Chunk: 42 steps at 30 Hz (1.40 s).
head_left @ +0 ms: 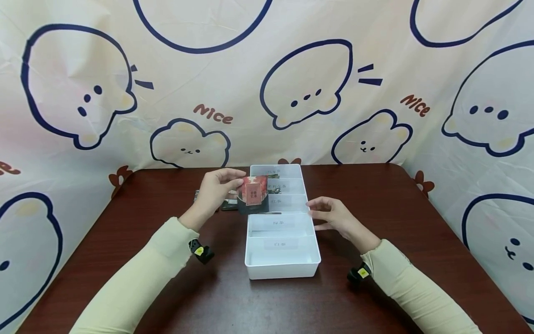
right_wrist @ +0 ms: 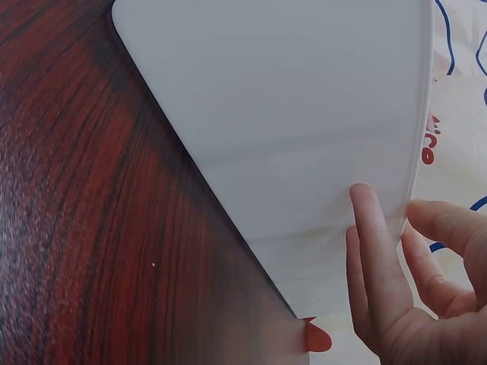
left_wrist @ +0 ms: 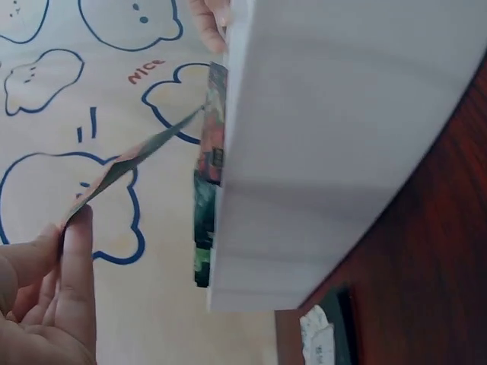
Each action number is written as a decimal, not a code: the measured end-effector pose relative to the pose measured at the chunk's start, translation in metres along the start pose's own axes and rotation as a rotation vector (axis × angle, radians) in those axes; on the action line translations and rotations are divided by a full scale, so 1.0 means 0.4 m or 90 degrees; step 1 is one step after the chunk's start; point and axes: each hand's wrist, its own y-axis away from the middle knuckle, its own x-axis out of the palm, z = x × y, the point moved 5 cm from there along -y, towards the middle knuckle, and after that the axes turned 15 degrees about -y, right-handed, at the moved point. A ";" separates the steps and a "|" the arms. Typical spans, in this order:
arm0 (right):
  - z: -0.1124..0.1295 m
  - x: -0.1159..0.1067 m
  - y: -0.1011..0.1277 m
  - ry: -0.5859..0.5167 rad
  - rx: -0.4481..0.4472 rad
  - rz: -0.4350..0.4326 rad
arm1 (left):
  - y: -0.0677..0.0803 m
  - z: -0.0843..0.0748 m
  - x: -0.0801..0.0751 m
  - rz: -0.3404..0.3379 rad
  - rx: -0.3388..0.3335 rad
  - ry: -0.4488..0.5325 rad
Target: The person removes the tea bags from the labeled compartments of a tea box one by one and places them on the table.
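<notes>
My left hand [head_left: 214, 191] pinches a flat red and dark green tea packet [head_left: 255, 190] between thumb and fingers. It hangs upright over the left side of a long white divided box [head_left: 281, 272], overlapping the middle compartments in the head view. Labels with Chinese characters show on the dividers. Several tea packets [left_wrist: 213, 133] stick up above the box rim in the left wrist view. My right hand [head_left: 335, 217] is at the box's right side, its extended fingers [right_wrist: 373, 236] against the outer wall and a fingertip at the rim.
More dark packets [head_left: 229, 204] lie on the brown table [head_left: 175, 278] left of the box, partly hidden behind the left hand and the held packet. A cartoon-printed cloth [head_left: 242, 93] hangs behind the table and along both sides.
</notes>
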 end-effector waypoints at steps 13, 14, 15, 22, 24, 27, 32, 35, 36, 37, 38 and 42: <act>-0.003 0.002 0.002 -0.004 0.007 -0.007 | -0.009 0.048 0.014 0.050 -0.051 0.002; -0.003 0.001 0.002 -0.005 0.008 -0.010 | -0.009 0.047 0.014 0.052 -0.051 0.000; -0.004 0.001 0.001 -0.005 0.009 -0.012 | -0.010 0.046 0.012 0.054 -0.049 0.000; -0.004 0.001 0.001 -0.005 0.010 -0.006 | -0.013 0.041 -0.009 0.064 -0.038 -0.003; -0.004 0.000 0.002 -0.006 0.010 -0.007 | -0.016 0.041 -0.019 0.066 -0.041 0.010; -0.003 0.000 0.004 -0.001 0.005 -0.004 | -0.022 0.042 -0.041 0.062 -0.051 0.035; -0.003 0.000 0.005 -0.001 0.003 -0.006 | -0.024 0.041 -0.093 0.043 -0.061 0.047; -0.005 0.000 0.004 -0.002 0.004 -0.007 | -0.023 0.047 -0.131 0.029 -0.065 0.050; -0.004 0.000 0.004 -0.001 0.002 -0.005 | -0.023 0.051 -0.144 0.026 -0.067 0.056; -0.004 0.001 0.004 -0.002 0.001 -0.004 | -0.022 0.056 -0.158 0.022 -0.068 0.065; -0.003 0.001 0.004 -0.003 0.001 -0.003 | -0.022 0.060 -0.172 0.019 -0.069 0.077; 0.001 0.003 0.004 -0.003 -0.003 0.000 | -0.017 0.090 -0.233 0.004 -0.079 0.120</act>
